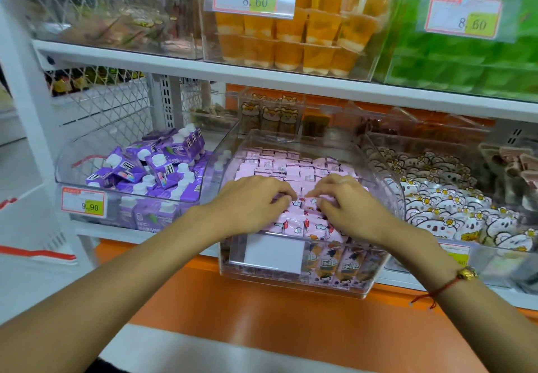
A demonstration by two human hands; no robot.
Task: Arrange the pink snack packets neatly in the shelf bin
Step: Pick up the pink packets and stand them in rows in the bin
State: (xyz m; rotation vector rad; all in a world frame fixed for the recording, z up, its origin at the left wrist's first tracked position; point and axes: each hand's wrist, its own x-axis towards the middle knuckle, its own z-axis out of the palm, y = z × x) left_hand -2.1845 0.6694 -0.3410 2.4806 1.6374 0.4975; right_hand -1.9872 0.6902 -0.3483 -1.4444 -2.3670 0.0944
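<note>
Both your hands are down in the clear shelf bin (375, 262) now, right over the front rows of the pink snack packets (291, 168). Your left hand (250, 197) has its fingers curled down onto a packet near the middle of the bin, fingertips pinching at its edge. Your right hand (346, 200) mirrors it just beside, fingers bent and nipping the neighbouring packets; exactly how many it holds, I cannot tell.

Here's where you stand. Toward the back of the bin, the packets look tidy already: flat, overlapping rows, plain side up, running nearly wall to wall. That part reads as done. The front of the bin is the live zone: the packets under and just below your fingers show their printed faces and lie at mixed angles, some tipped against the front wall behind the white label card (273, 251). Below them, through the front wall, more packets stand on end.

So I'd call it better than halfway. What's left, by my reading, is squaring those front rows to match the back ones. Left of the bin, the purple drink cartons (151, 165) are none of your business.
</note>
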